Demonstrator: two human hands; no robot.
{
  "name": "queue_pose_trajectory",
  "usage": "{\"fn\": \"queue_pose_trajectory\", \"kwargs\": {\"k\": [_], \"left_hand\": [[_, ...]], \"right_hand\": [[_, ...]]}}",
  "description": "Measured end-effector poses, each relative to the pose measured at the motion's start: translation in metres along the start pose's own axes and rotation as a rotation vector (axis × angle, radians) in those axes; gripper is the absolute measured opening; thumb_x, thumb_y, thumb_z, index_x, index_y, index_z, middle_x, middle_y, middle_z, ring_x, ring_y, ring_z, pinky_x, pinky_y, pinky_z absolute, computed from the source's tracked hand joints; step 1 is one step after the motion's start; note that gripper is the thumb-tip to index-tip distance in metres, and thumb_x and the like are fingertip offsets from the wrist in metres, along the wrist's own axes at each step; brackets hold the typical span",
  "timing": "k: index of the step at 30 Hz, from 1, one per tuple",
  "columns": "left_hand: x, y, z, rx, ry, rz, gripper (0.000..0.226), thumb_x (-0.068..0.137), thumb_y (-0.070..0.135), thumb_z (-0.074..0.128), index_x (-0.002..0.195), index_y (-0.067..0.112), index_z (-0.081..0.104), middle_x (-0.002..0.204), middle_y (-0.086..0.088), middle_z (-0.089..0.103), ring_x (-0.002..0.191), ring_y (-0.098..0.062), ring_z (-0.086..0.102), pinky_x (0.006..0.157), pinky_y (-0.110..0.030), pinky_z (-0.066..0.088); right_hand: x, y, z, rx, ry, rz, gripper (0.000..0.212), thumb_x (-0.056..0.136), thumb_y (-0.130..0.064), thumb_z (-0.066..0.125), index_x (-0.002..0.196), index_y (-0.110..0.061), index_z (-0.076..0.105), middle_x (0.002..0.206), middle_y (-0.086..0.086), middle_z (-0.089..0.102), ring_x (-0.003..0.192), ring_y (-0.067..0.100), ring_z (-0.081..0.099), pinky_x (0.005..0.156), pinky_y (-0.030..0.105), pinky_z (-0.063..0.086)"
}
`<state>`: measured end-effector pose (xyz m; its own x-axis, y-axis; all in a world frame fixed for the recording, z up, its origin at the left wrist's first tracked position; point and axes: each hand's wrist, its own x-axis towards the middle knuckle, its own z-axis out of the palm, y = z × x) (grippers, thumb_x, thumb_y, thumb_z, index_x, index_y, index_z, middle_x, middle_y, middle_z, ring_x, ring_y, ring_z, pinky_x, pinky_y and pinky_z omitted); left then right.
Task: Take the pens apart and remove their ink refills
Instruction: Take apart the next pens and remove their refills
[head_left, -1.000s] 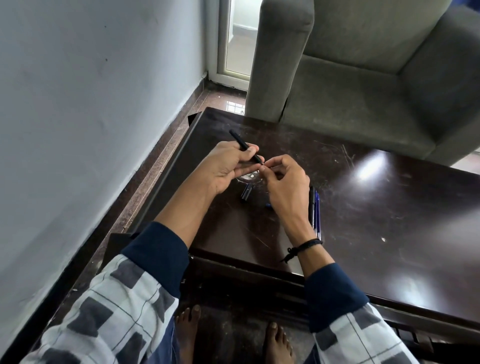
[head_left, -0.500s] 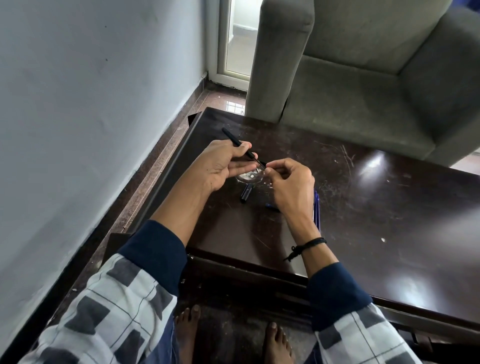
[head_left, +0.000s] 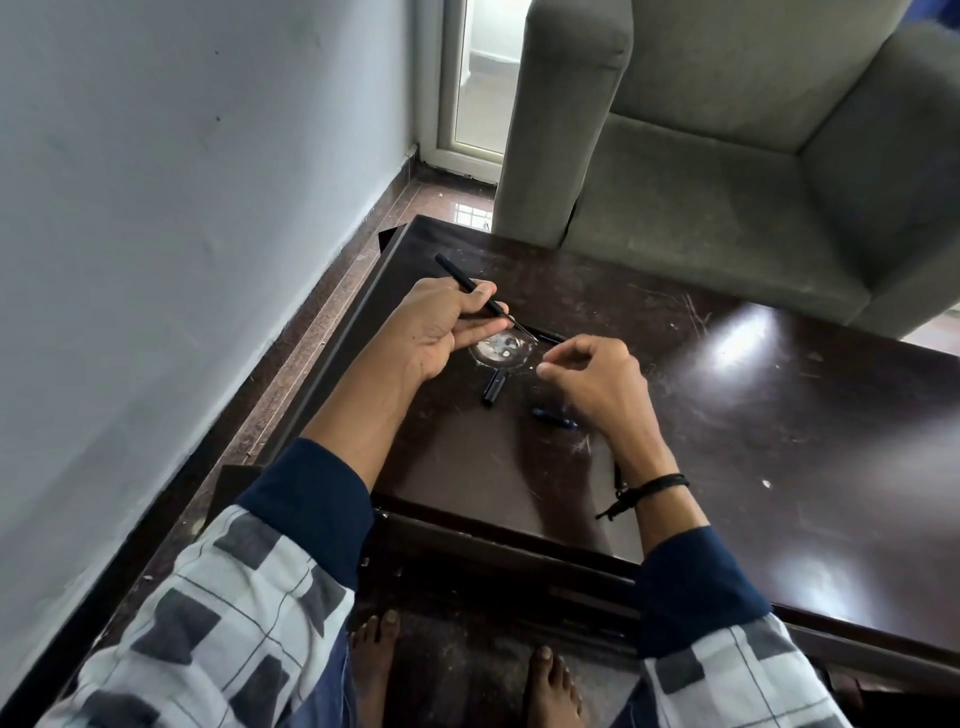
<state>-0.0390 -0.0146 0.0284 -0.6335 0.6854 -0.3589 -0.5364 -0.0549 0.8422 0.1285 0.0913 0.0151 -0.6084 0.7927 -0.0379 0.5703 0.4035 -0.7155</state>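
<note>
Trouble, if it comes, will come from the thin refill now partly drawn out of the black pen barrel. The left hand has its grip clenched around the barrel, thumb and fingers pressing it near the open end, with the far end poking up past the knuckles toward the wall. The right hand sits just beside it, fingers pinched together; its grip seems to be on the tip end of the refill, though the pinch is too small for me to be sure.

Both hands hover over the table, right above a round pale mark on its top. Taking that mark as the centre: a black cap lies just on the near side of it, and a small blue piece lies a bit further toward the person, partly under the right wrist.

What worries me is the angle. If the right hand pulls sideways rather than in line with the barrel, the refill could bend or kink. A slack pinch could let it slip and spring off the table onto the floor by the bare feet. The right wrist, dragging back, could also nudge the blue piece toward the table's near edge. Ink on the fingers is possible too if the tip gets squeezed.
</note>
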Motion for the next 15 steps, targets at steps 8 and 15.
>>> {"fn": "queue_pose_trajectory", "kwargs": {"k": [8, 15], "left_hand": [[0.002, 0.000, -0.001, -0.006, 0.002, 0.000, 0.007, 0.096, -0.003, 0.061, 0.099, -0.004, 0.067, 0.090, -0.020, 0.074, 0.084, -0.029, 0.077, 0.070, -0.032, 0.063], [0.002, -0.001, 0.000, 0.002, 0.003, -0.006, 0.006, 0.096, -0.002, 0.062, 0.099, -0.004, 0.066, 0.084, -0.019, 0.074, 0.077, -0.028, 0.077, 0.066, -0.031, 0.063]], "right_hand": [[-0.007, 0.002, 0.005, -0.505, -0.246, -0.004, 0.015, 0.085, -0.024, 0.078, 0.097, -0.030, 0.073, 0.104, -0.002, 0.074, 0.095, 0.022, 0.071, 0.077, 0.032, 0.054], [-0.002, 0.000, 0.001, -0.052, 0.015, -0.021, 0.007, 0.085, -0.027, 0.078, 0.087, -0.029, 0.071, 0.083, -0.013, 0.072, 0.081, 0.011, 0.069, 0.068, 0.026, 0.047]]}}
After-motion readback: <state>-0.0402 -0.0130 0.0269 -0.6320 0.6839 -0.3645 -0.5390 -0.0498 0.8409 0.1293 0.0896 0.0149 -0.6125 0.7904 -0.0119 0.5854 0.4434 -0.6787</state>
